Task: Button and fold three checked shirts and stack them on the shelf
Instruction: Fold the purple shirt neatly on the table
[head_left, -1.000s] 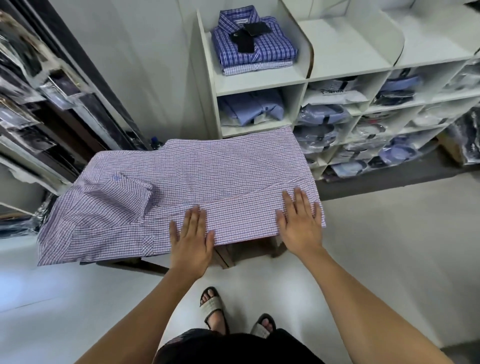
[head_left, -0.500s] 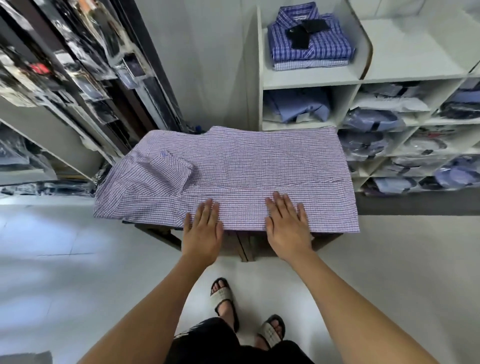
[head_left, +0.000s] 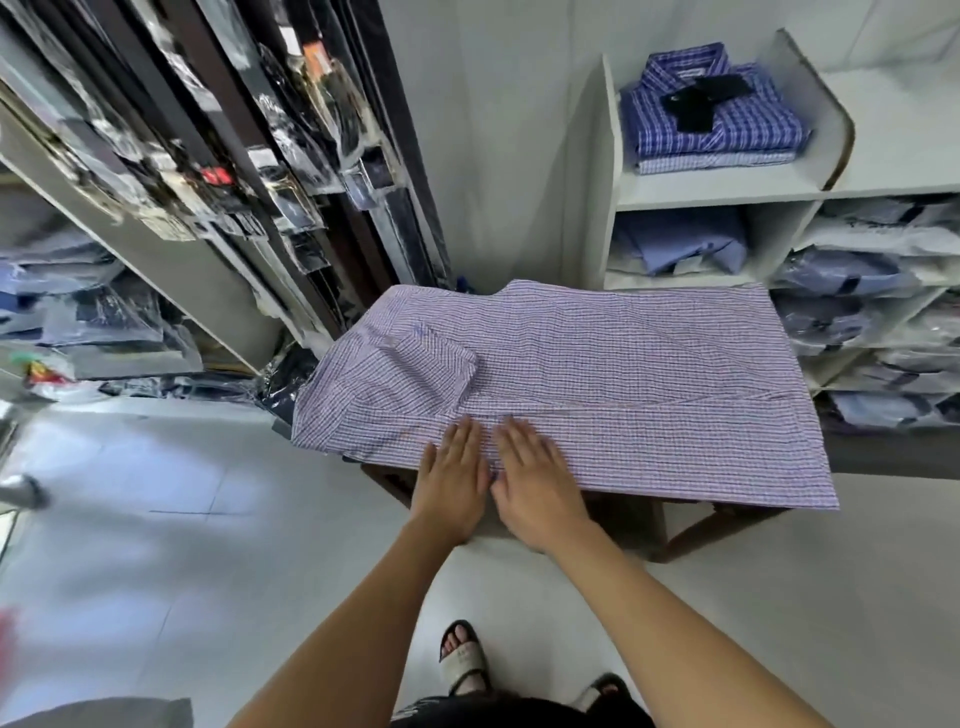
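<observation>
1. Shirt (head_left: 597, 384): one lilac-and-white checked shirt of thin woven cloth lies flat on the counter (head_left: 717, 525), folded into a wide rectangle, its creased front edge overhanging the counter's near side.
2. Its collar end lies to the left, where a folded piece of the same cloth makes a raised flap.
3. Both hands lie palm-down on the shirt's near edge, fingers straight and together, gripping nothing; the left hand (head_left: 452, 475) and right hand (head_left: 535, 478) are just beside each other, thumbs nearly touching.
4. Counter: dark wood, only its legs and front edge show beneath the cloth.
5. Shelf (head_left: 717, 187): white boards, behind the counter to the right. Its top compartment holds a stack of two folded checked shirts (head_left: 727, 130), a bold blue check above a paler one, with a black tag on top.
6. Below are many folded blue shirts, most in clear plastic bags.
</observation>
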